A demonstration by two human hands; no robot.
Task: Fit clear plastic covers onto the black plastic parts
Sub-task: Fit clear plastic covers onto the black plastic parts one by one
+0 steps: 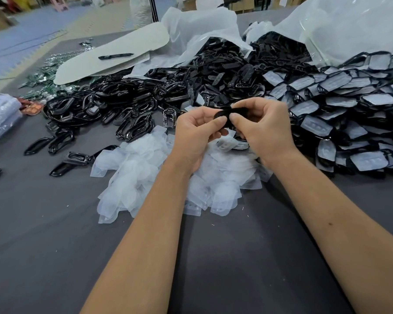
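Note:
My left hand (196,132) and my right hand (262,130) meet above the table's middle, both pinching one small black plastic part (224,114) between thumbs and fingers. A clear cover (228,142) shows just below my right hand; whether the hand touches it I cannot tell. Under my wrists lies a heap of loose clear plastic covers (159,175). A wide pile of bare black parts (191,87) spreads behind my hands. To the right is a stack of black parts with clear covers on them (349,109).
The grey table (55,245) carries stray black frames (61,139) at left, green pieces (45,75) and a white board with a black pen (116,56) at back left, stacked clear sheets (0,118) at the left edge, and big plastic bags (349,26) at back right.

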